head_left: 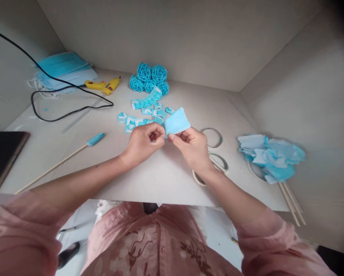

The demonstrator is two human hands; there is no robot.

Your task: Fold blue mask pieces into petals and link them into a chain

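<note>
A light blue piece of mask fabric (177,121) is held up between my two hands over the table. My left hand (145,141) pinches its lower left corner with curled fingers. At its lower right edge, my right hand (192,146) grips it between thumb and fingers. Just beyond the hands lie several small folded blue pieces with white tape bits (136,122). A row of joined folded pieces (147,99) sits behind them. Rolls of tape (212,137) lie beside and partly under my right wrist.
Several blue rosettes (151,78) are grouped at the back. Face masks (63,69) and a yellow glue gun (104,86) with a black cord (74,113) lie back left. A blue-tipped stick (95,140) and phone (5,161) are left; crumpled blue fabric (274,155) and sticks (292,203) right.
</note>
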